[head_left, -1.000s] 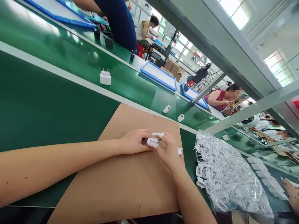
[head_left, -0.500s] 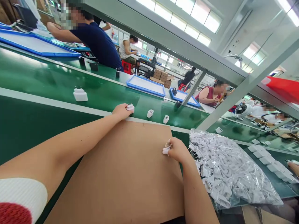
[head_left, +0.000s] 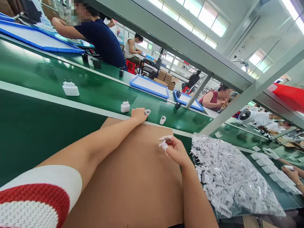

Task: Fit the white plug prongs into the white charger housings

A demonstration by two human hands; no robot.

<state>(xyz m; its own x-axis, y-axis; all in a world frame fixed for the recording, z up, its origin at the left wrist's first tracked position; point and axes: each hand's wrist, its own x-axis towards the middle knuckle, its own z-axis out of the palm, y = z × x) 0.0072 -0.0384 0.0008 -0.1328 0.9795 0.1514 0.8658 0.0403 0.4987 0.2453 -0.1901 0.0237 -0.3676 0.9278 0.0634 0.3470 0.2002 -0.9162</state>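
White charger (head_left: 148, 112) sits on the green belt (head_left: 99, 90), near the close edge, its left end hidden by the left hand (head_left: 139, 115)! Those fingers curl out of sight, so I can't tell whether they pinch it. Its dark opening faces our way, the oval's long axis rising slightly rightward. Over the cardboard (head_left: 142, 177), the right hand (head_left: 176, 150) holds white-capped thumb and forefinger close, anything between them too small to make out.
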